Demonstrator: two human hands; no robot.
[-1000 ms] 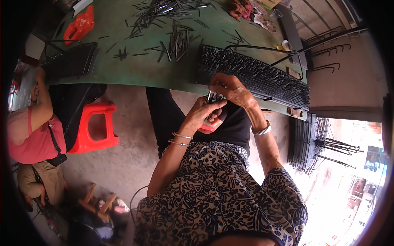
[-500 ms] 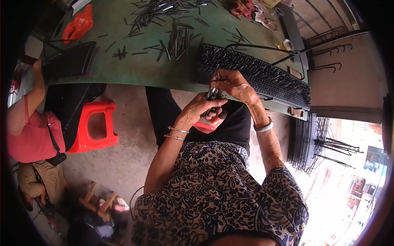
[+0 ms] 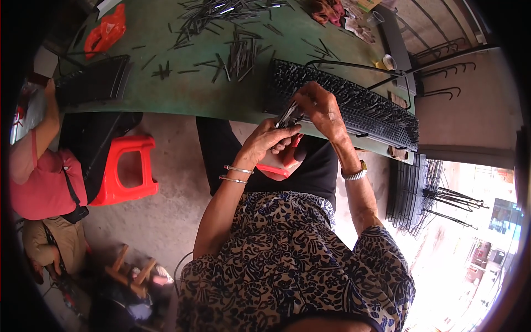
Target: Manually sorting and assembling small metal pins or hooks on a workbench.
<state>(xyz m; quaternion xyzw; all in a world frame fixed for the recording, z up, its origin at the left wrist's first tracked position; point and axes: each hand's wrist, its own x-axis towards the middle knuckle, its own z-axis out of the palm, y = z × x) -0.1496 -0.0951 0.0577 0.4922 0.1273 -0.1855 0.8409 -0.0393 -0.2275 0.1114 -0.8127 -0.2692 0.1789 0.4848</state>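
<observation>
A bundle of thin dark metal strips (image 3: 288, 118) stands tilted in my left hand (image 3: 263, 144), the fingers and thumb closed round its lower part. My right hand (image 3: 323, 112) is bent over the upper ends of the bundle, fingers curled together. Whatever sits between its fingertips is hidden. Just beyond both hands lies a long black rack (image 3: 354, 98) with rows of small holes, its far part filled with short upright pieces. More loose dark strips (image 3: 241, 58) lie scattered and heaped on the green table (image 3: 149, 91).
A black wire handle (image 3: 354, 65) arches over the rack. To the left, a person (image 3: 47, 177) sits by a red stool (image 3: 127, 169) and another dark rack (image 3: 94, 83). A red plastic bag (image 3: 108, 32) and a cup (image 3: 387, 62) are on the table. Wire racks (image 3: 415, 193) stand at right.
My right hand has shifted slightly right and turned over at the bundle's top. The strips in my left hand lean more to the right, and that hand has tilted a little.
</observation>
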